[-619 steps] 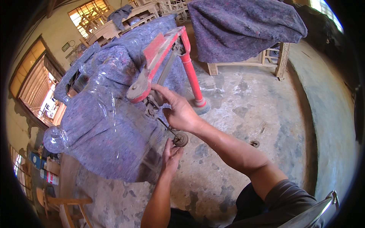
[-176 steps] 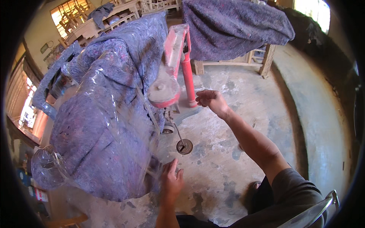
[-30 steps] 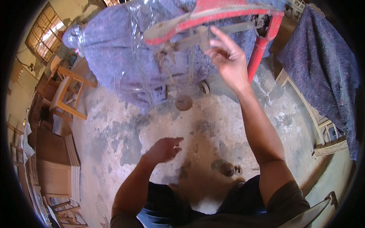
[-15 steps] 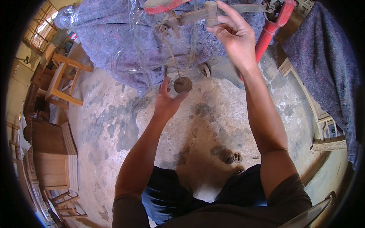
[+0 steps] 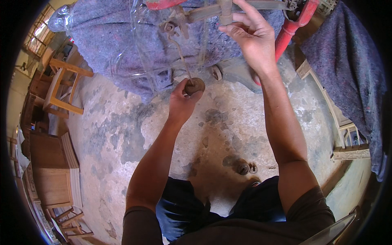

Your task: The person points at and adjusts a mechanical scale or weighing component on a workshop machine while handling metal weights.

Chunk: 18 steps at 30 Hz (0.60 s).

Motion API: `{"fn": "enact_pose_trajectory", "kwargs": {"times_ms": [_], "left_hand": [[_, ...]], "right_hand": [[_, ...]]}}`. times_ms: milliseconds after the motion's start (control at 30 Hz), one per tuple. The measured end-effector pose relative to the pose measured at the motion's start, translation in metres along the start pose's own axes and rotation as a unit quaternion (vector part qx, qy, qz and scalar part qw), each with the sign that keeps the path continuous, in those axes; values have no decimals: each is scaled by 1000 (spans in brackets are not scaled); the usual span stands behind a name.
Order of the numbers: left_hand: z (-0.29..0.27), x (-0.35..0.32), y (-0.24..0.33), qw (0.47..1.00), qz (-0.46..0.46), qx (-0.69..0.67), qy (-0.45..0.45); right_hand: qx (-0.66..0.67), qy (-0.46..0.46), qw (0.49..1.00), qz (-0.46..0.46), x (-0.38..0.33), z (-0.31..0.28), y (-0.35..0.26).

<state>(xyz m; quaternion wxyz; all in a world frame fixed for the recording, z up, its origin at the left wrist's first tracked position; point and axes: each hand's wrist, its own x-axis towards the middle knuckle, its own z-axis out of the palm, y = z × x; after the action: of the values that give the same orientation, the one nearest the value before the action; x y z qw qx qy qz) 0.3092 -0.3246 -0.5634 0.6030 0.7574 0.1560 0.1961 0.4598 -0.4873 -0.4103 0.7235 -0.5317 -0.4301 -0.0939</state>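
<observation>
A metal beam (image 5: 204, 13) of what looks like a platform scale runs across the top of the view. On it sits a cylindrical sliding weight (image 5: 226, 18), pinched between the thumb and fingers of my right hand (image 5: 258, 49). A thin bent rod (image 5: 181, 57) hangs down from the beam's left end. At its foot is a round, dark disc weight (image 5: 197, 86). My left hand (image 5: 182, 107) grips this disc from the near left, thumb and fingers at its rim. The beam's right end meets a red metal post (image 5: 288, 34).
Behind the beam stands a large bulk wrapped in blue-grey blanket (image 5: 110, 45) and clear tape. Two small round metal weights (image 5: 243, 168) lie on the stained concrete floor (image 5: 122, 122) near my feet. Wooden stool frames (image 5: 61, 87) and a cabinet (image 5: 51, 167) line the left; blanket-draped furniture (image 5: 347, 69) is right.
My left hand has closed from beside the disc weight onto its edge. My right hand stays at the sliding weight. The whole view has shifted slightly.
</observation>
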Motion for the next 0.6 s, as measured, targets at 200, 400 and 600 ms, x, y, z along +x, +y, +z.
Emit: {"fn": "enact_pose_trajectory", "kwargs": {"times_ms": [200,400,600], "left_hand": [[-3,-2,1,1000,-6,-27,4],[0,1,-19,998,59,32,18],[-5,-6,1,998,44,52,-8]], "right_hand": [[8,0,1000,-7,0,1,9],[-17,-9,998,67,-5,-6,-16],[-22,73,996,36,-9,4,-7]]}}
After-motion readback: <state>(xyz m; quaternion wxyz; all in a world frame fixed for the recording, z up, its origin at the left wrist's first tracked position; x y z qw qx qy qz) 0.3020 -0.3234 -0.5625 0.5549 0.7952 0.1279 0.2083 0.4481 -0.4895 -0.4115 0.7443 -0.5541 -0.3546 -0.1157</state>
